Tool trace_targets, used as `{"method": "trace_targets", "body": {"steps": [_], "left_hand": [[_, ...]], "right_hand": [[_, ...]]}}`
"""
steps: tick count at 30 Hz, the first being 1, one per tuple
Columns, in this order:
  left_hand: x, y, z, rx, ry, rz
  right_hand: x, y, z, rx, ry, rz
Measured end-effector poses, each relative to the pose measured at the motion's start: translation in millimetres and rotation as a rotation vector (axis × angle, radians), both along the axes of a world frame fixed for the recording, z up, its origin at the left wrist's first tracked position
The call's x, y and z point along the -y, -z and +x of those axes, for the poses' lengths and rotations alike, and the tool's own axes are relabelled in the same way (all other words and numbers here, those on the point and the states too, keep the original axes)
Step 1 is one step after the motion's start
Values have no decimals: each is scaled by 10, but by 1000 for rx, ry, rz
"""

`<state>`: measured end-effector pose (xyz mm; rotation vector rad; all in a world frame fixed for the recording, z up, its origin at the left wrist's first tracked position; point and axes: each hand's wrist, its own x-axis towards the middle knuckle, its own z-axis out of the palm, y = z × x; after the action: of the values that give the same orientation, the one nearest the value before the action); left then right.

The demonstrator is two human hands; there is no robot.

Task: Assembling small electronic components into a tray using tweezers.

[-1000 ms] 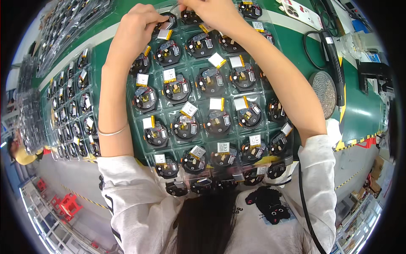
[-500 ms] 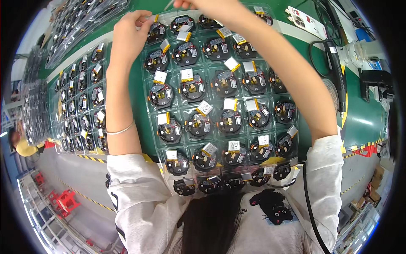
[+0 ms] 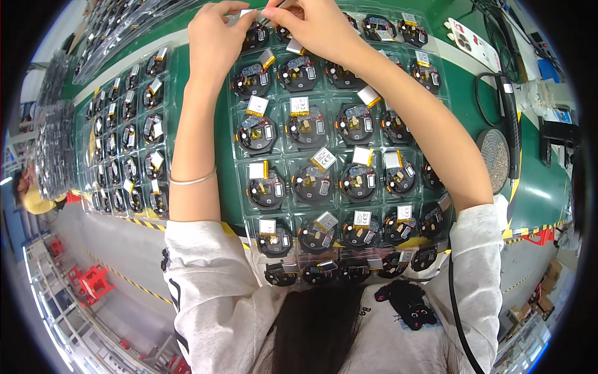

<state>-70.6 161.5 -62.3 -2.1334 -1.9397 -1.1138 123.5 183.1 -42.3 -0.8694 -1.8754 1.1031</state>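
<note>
At the far left corner of a clear plastic tray [image 3: 283, 153], my two hands meet over a round black circuit module [image 3: 255, 37]. My left hand [image 3: 217, 38] is closed, its thumb and fingertips pinching the small silver battery [image 3: 247, 12] of that module. In the pinched fingers of my right hand [image 3: 314, 28] is a thin metal tool, probably tweezers [image 3: 264, 22], its tip near the module. Rows of similar round modules fill the tray, most with a silver, yellow-edged battery [image 3: 299, 106] lying on or beside them. My right forearm hides some of them.
On the left lies a second tray of modules [image 3: 128, 137], with stacked trays [image 3: 56, 131] beyond it. To the right are a phone with a decorated case [image 3: 473, 45], a black cabled handle tool [image 3: 509, 124] and a round dish of metallic mesh [image 3: 494, 159]. A black cable [image 3: 456, 299] hangs by my right sleeve.
My right hand has come down and left to join the left hand at the corner module, bringing the thin tool with it. The view has shifted, so the trays appear further right.
</note>
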Motion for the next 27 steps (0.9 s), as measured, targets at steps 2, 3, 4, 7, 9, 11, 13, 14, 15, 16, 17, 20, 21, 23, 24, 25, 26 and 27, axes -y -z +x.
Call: {"method": "trace_targets", "body": {"steps": [2, 3, 4, 7, 9, 11, 13, 14, 15, 16, 17, 20, 21, 23, 24, 25, 26, 27], "left_hand": [[-15, 11, -17, 14, 9, 11], [-18, 16, -28, 27, 18, 24], [-12, 21, -33, 28, 17, 23], [2, 24, -35, 41, -7, 3], [9, 20, -14, 39, -15, -24], [18, 26, -24, 40, -11, -15], [23, 18, -24, 40, -5, -6], [24, 7, -21, 41, -10, -4], [26, -5, -18, 42, -14, -1], [28, -14, -4, 44, -13, -1], [35, -22, 8, 68, 11, -12], [68, -150, -15, 122, 98, -126], [78, -212, -34, 153, 160, -231], [148, -340, -18, 83, 240, -306], [148, -341, -58, 191, 294, -330], [152, -333, -82, 299, 346, -354], [129, -306, -73, 323, 348, -275], [141, -287, -89, 322, 346, -275]], "right_hand": [[-22, 25, -19, 39, -7, 17], [-26, 39, -20, 39, -8, 16], [-23, 41, -22, -4, -12, 16], [-35, 54, -33, -43, -1, 24], [-43, 62, -16, -38, 13, 33], [-4, -16, -1, 72, -5, -1], [-17, 22, -22, 45, -5, 1], [-27, 42, -30, 18, -5, 4], [-37, 60, -33, 16, -5, 5], [-43, 69, -30, 6, -5, 24], [-49, 76, -23, -5, -5, 44], [-47, 73, 9, 3, 1, 41], [-52, 86, 13, 4, 2, 41], [-55, 101, 7, -76, 5, 100], [-63, 105, 16, -77, 5, 100], [-56, 91, 13, -70, -4, 84], [-49, 79, 10, -63, -14, 69], [-46, 84, 4, -64, -16, 68]]}}
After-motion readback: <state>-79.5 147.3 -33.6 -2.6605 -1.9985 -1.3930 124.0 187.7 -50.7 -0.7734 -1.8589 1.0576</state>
